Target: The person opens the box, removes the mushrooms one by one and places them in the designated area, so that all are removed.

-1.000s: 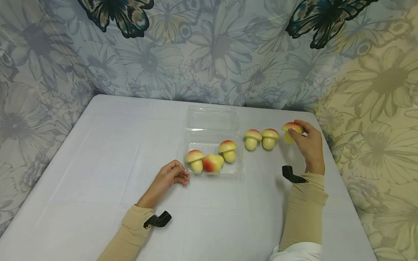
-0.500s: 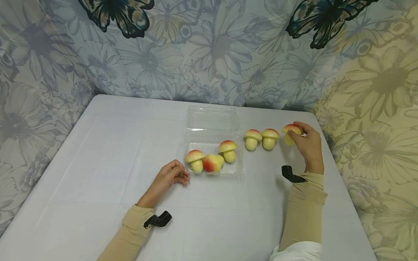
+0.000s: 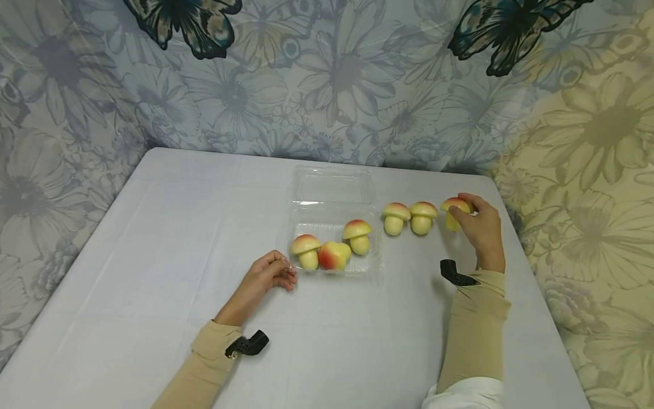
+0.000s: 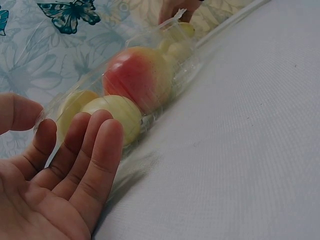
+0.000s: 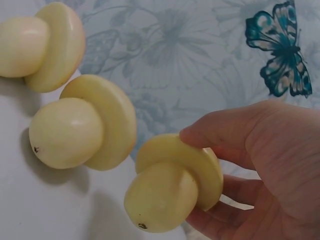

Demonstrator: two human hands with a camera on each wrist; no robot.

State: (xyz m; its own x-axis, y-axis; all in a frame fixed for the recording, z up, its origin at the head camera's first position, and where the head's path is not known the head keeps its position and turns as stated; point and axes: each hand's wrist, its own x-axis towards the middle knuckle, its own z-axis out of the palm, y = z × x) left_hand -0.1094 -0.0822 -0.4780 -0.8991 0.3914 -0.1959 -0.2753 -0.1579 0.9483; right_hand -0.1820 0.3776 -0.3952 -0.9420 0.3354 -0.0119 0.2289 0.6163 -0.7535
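Note:
At the table's right side my right hand pinches a toy mushroom by its red-and-yellow cap, thumb on one side and fingers on the other. Two more toy mushrooms, one and another, stand side by side just left of it. A clear plastic clamshell container lies with its lid laid back. Inside it are an upright mushroom at front left, a tipped one beside it and a third at right. My left hand pinches the container's near-left corner between thumb and forefinger.
A white cloth covers the table, whose far edge runs along a wall with flower patterns. Dark butterfly decorations are on that wall. Each wrist carries a black camera mount.
My right hand has come down slightly, toward me and a little left, with the mushroom in its grip. The left hand and the container have stayed in place.

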